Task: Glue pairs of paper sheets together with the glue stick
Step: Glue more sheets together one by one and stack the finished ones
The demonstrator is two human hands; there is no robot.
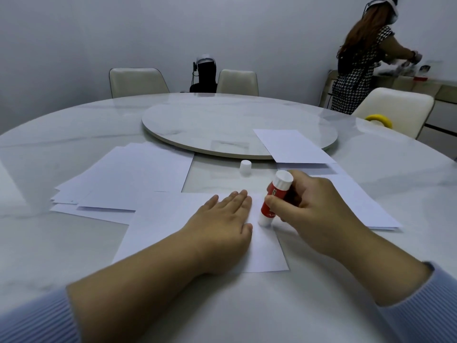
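Glue stick (274, 198) gripped in my right hand (314, 211), left hand (222, 224) flat on the sheet (268, 253) — uneven pressure could wrinkle it.

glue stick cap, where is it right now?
In the head view the cap stands on the table, centre-right, between the turntable edge and the right hand gripping the glue stick.

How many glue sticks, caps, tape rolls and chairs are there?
Glue stick: 1
Cap: 1
Tape roll: 1
Chairs: 3
Total: 6
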